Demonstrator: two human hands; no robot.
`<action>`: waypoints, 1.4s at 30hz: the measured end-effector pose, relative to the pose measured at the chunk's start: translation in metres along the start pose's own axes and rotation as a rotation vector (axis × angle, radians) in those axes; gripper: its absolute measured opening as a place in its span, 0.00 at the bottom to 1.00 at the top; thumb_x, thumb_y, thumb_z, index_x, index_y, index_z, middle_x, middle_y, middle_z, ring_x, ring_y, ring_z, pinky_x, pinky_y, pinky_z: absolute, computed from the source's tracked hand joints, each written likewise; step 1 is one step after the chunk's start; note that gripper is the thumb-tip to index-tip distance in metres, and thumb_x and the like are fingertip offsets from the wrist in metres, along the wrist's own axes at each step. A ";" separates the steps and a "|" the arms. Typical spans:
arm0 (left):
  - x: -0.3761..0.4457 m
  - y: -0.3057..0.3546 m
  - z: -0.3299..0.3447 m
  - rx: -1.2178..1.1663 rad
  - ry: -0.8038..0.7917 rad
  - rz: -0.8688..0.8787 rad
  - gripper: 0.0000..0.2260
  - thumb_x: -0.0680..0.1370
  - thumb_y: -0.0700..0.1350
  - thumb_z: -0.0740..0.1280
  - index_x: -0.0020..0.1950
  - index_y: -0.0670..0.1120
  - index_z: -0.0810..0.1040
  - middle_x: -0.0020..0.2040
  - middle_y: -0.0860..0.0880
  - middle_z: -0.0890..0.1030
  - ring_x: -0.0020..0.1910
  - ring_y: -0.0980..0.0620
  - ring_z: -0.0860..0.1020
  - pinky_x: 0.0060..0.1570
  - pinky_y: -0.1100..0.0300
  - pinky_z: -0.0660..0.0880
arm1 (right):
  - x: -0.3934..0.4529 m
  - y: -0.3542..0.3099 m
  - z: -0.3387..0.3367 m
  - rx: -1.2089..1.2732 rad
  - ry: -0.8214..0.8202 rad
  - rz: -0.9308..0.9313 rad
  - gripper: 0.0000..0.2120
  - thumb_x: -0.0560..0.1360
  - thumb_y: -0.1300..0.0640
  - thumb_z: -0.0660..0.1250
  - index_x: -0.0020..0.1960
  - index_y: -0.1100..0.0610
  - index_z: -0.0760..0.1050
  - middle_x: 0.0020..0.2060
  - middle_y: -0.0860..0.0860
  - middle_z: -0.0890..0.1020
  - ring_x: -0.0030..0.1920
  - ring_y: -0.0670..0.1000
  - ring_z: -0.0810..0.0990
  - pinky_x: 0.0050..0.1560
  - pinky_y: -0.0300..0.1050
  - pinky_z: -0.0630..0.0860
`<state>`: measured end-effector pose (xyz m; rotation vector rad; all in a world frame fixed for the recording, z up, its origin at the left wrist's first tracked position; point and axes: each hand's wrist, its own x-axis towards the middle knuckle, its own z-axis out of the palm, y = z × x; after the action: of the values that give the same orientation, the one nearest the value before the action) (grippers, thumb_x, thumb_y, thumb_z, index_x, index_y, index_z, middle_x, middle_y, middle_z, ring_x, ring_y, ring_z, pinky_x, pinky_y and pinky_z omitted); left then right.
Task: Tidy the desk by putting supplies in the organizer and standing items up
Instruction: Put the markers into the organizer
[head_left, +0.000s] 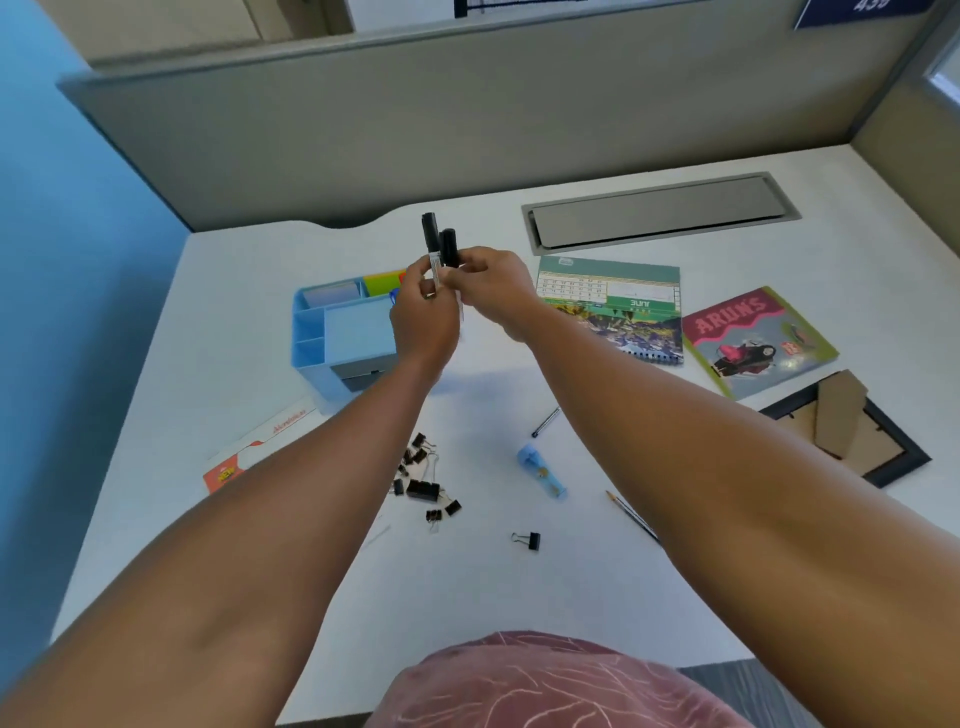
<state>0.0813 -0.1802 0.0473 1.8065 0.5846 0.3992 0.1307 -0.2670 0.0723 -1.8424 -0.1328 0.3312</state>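
Both hands are raised together above the desk, just right of the blue organizer (311, 332). My left hand (423, 317) grips a marker (431, 241) with a black cap, held upright. Beside it, my right hand (493, 293) pinches a second black-capped marker (449, 248). The two markers stand side by side, their lower ends hidden by my fingers. Sticky notes sit in the organizer's back compartments.
On the white desk lie several black binder clips (421, 480), one stray clip (527, 540), a blue sharpener (540, 470), a pen (545, 421), a pencil (631, 514), a flat calendar (613, 306), a booklet (758, 340), a face-down picture frame (852, 431) and an orange envelope (249, 457).
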 end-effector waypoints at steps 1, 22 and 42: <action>0.003 0.001 -0.005 -0.015 0.000 0.001 0.15 0.81 0.47 0.63 0.68 0.52 0.76 0.52 0.52 0.82 0.52 0.52 0.80 0.47 0.63 0.75 | 0.002 -0.002 0.005 0.001 0.002 0.001 0.07 0.72 0.55 0.72 0.50 0.50 0.83 0.41 0.49 0.85 0.46 0.52 0.84 0.54 0.53 0.81; 0.045 -0.029 -0.054 0.383 -0.040 -0.050 0.13 0.76 0.49 0.71 0.59 0.47 0.78 0.55 0.49 0.84 0.54 0.50 0.81 0.56 0.52 0.78 | 0.018 0.007 0.035 -0.178 0.075 -0.057 0.17 0.76 0.58 0.68 0.64 0.57 0.75 0.47 0.52 0.81 0.44 0.51 0.78 0.38 0.37 0.72; 0.053 -0.043 -0.054 0.790 -0.082 0.033 0.16 0.77 0.58 0.66 0.59 0.53 0.84 0.50 0.51 0.85 0.48 0.48 0.80 0.39 0.58 0.70 | 0.034 0.042 0.056 -0.628 -0.124 -0.168 0.14 0.77 0.57 0.67 0.62 0.55 0.76 0.45 0.56 0.75 0.48 0.58 0.77 0.38 0.44 0.69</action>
<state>0.0870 -0.0973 0.0212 2.5724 0.7132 0.1076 0.1436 -0.2188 0.0127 -2.4085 -0.5230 0.3053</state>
